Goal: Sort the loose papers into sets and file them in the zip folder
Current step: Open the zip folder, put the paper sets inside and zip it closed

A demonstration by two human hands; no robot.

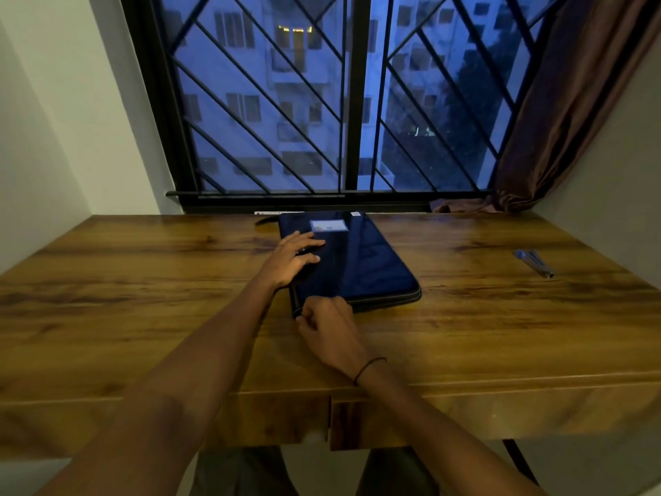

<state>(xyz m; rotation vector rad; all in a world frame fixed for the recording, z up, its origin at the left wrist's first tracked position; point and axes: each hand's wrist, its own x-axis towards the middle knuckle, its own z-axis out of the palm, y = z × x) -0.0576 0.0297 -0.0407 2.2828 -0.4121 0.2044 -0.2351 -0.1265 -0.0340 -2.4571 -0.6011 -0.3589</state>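
Left hand [293, 257] flat, fingers spread, pressing navy zip folder [361, 259] at table centre, 12 o'clock from person; right hand [323, 325] curled at near-left corner, seemingly pinching zip pull; step looks like zipping, direction unclear; no loose papers visible; blue pen [534, 263] at 2 o'clock; wooden table [143, 281], barred window [322, 102], dusk

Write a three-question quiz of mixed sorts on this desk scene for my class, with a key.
1. True or false: the left hand lies flat on the zip folder.
2. Where does the right hand work? A) at the folder's near left corner B) at the blue pen C) at the curtain
3. Fill in: the pen lies on the wooden ___, apart from the folder.

Key: 1 true; 2 A; 3 desk.
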